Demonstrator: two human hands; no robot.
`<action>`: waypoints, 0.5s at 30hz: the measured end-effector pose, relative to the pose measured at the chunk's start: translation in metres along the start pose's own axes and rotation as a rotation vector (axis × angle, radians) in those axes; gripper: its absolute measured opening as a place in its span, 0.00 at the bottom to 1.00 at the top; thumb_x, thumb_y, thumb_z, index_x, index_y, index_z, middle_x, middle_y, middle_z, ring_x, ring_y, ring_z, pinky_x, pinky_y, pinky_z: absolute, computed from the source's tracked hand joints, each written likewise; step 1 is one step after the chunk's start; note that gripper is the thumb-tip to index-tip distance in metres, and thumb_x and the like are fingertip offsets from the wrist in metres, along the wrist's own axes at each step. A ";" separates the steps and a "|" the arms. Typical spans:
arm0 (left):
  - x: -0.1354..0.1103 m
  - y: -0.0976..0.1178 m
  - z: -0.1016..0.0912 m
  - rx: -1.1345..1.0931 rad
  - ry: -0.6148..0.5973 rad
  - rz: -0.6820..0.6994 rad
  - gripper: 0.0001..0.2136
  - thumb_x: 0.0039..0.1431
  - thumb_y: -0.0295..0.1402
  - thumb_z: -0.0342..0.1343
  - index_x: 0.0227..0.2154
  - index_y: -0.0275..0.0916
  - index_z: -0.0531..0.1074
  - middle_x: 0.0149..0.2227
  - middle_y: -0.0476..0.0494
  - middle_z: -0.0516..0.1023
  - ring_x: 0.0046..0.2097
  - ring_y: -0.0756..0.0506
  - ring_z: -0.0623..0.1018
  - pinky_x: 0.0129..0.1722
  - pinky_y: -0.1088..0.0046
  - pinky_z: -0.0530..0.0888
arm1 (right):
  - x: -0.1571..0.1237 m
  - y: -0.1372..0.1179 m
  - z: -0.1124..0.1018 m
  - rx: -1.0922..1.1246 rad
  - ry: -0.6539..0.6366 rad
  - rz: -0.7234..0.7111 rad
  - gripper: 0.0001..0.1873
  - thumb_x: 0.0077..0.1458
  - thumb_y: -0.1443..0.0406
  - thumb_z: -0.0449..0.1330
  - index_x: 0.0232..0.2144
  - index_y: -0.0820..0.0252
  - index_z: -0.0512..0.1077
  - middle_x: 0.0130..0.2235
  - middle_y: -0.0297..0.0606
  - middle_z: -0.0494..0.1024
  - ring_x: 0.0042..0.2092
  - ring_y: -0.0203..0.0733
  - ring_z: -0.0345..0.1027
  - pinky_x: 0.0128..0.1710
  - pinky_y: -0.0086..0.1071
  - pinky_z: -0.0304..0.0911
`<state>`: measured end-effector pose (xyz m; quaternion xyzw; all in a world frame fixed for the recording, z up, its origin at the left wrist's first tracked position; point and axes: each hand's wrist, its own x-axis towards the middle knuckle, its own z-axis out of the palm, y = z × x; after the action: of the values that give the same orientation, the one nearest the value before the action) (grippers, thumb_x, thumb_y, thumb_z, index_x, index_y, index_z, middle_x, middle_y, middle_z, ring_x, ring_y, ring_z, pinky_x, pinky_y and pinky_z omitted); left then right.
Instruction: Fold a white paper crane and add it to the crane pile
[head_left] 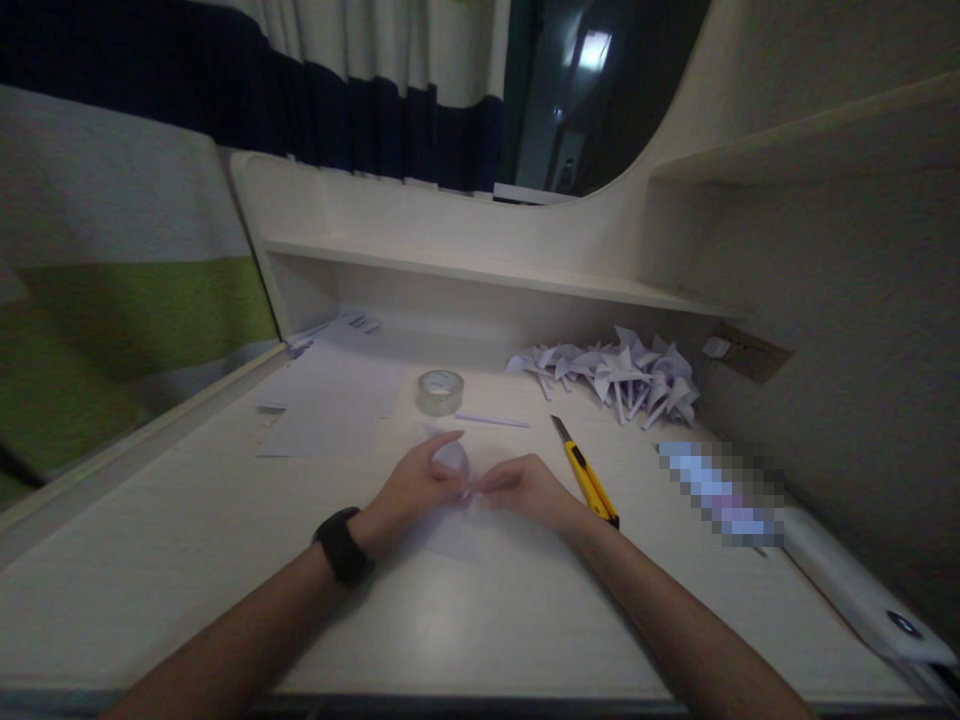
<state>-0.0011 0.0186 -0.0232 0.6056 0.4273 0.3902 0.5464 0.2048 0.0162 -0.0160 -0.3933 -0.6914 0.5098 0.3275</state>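
Both my hands meet over a small piece of white paper point(454, 530) that lies on the pale desk point(225, 560). My left hand point(416, 487), with a black watch on its wrist, pinches the paper's upper part, which curves up between its fingers. My right hand point(525, 488) pinches the same paper from the right, fingertips touching the left hand's. Just right of my right hand lies a yellow utility knife point(587, 474).
A roll of clear tape point(440, 391) and a thin white strip point(491, 420) lie behind the hands. Sheets of paper point(330, 400) lie at the back left. A pile of several folded paper pieces point(622, 375) sits back right. A white device point(855, 590) lies along the right edge.
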 end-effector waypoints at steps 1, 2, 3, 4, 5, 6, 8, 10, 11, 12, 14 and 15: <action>0.000 0.000 0.000 0.013 0.000 0.013 0.41 0.42 0.32 0.65 0.61 0.31 0.56 0.26 0.43 0.80 0.28 0.43 0.79 0.30 0.70 0.73 | 0.000 0.001 0.000 0.010 0.005 0.004 0.18 0.37 0.57 0.71 0.31 0.64 0.80 0.31 0.42 0.81 0.31 0.40 0.73 0.31 0.32 0.67; 0.000 0.001 0.000 0.025 0.005 0.027 0.41 0.42 0.32 0.65 0.60 0.31 0.57 0.27 0.42 0.81 0.28 0.43 0.80 0.31 0.69 0.73 | 0.001 0.001 0.001 0.017 0.013 0.014 0.19 0.37 0.57 0.71 0.32 0.64 0.79 0.30 0.41 0.81 0.29 0.39 0.72 0.29 0.30 0.66; 0.000 0.001 0.000 0.036 0.012 0.038 0.40 0.42 0.33 0.65 0.60 0.31 0.57 0.27 0.42 0.81 0.29 0.43 0.80 0.31 0.69 0.73 | 0.001 0.001 0.001 0.022 0.022 0.032 0.20 0.37 0.58 0.71 0.33 0.64 0.79 0.29 0.40 0.81 0.27 0.37 0.70 0.26 0.28 0.64; -0.001 0.001 0.000 0.045 0.022 0.045 0.39 0.43 0.33 0.65 0.60 0.31 0.58 0.27 0.41 0.81 0.29 0.43 0.80 0.32 0.69 0.73 | 0.001 0.001 0.001 0.030 0.028 0.058 0.21 0.37 0.58 0.71 0.35 0.64 0.78 0.28 0.39 0.80 0.24 0.34 0.68 0.22 0.26 0.61; -0.001 0.001 0.001 0.051 0.032 0.050 0.39 0.43 0.33 0.65 0.60 0.31 0.58 0.27 0.42 0.81 0.29 0.43 0.80 0.32 0.69 0.73 | 0.000 0.001 0.001 0.046 0.030 0.087 0.22 0.38 0.58 0.71 0.37 0.64 0.78 0.27 0.38 0.80 0.22 0.32 0.66 0.19 0.25 0.57; -0.001 0.001 0.002 0.055 0.040 0.048 0.39 0.43 0.33 0.65 0.60 0.32 0.58 0.27 0.42 0.81 0.28 0.43 0.80 0.32 0.69 0.73 | 0.000 0.001 0.001 0.074 0.030 0.114 0.24 0.38 0.58 0.71 0.39 0.63 0.77 0.27 0.37 0.80 0.21 0.31 0.64 0.17 0.23 0.54; -0.002 0.002 0.003 0.066 0.050 0.042 0.38 0.44 0.33 0.64 0.59 0.32 0.59 0.27 0.42 0.81 0.28 0.43 0.80 0.32 0.68 0.73 | -0.001 0.000 0.002 0.164 0.031 0.148 0.26 0.38 0.59 0.71 0.42 0.61 0.75 0.29 0.37 0.80 0.20 0.30 0.63 0.16 0.22 0.50; -0.002 0.003 0.005 0.086 0.069 0.039 0.37 0.44 0.32 0.64 0.59 0.33 0.60 0.27 0.42 0.81 0.29 0.42 0.80 0.33 0.68 0.73 | -0.002 -0.001 0.002 0.263 0.055 0.167 0.27 0.37 0.60 0.71 0.42 0.61 0.74 0.30 0.36 0.80 0.20 0.29 0.63 0.16 0.22 0.49; -0.002 0.004 0.005 0.096 0.079 0.039 0.38 0.43 0.32 0.64 0.59 0.33 0.60 0.28 0.42 0.81 0.30 0.42 0.80 0.33 0.68 0.73 | -0.002 -0.001 0.003 0.312 0.074 0.175 0.26 0.37 0.61 0.71 0.41 0.61 0.74 0.30 0.36 0.80 0.20 0.29 0.63 0.16 0.22 0.49; -0.002 0.006 0.006 0.104 0.088 0.038 0.38 0.43 0.31 0.64 0.60 0.32 0.59 0.28 0.42 0.82 0.30 0.42 0.80 0.34 0.67 0.73 | -0.002 0.000 0.004 0.355 0.091 0.184 0.26 0.36 0.62 0.72 0.40 0.62 0.74 0.29 0.36 0.80 0.21 0.29 0.63 0.16 0.21 0.49; -0.003 0.009 0.007 0.118 0.106 0.036 0.38 0.43 0.31 0.64 0.60 0.32 0.59 0.29 0.42 0.82 0.31 0.42 0.80 0.35 0.67 0.73 | -0.002 0.002 0.005 0.419 0.113 0.189 0.25 0.35 0.63 0.72 0.40 0.61 0.74 0.30 0.36 0.79 0.21 0.29 0.64 0.17 0.22 0.50; -0.003 0.010 0.007 0.128 0.117 0.040 0.38 0.43 0.30 0.63 0.60 0.32 0.59 0.29 0.42 0.82 0.31 0.42 0.80 0.35 0.67 0.73 | -0.001 0.004 0.006 0.437 0.121 0.180 0.25 0.35 0.63 0.73 0.39 0.61 0.74 0.30 0.36 0.79 0.22 0.29 0.64 0.17 0.22 0.51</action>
<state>0.0055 0.0126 -0.0136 0.6241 0.4702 0.4075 0.4726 0.2009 0.0130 -0.0212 -0.4030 -0.5061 0.6498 0.3991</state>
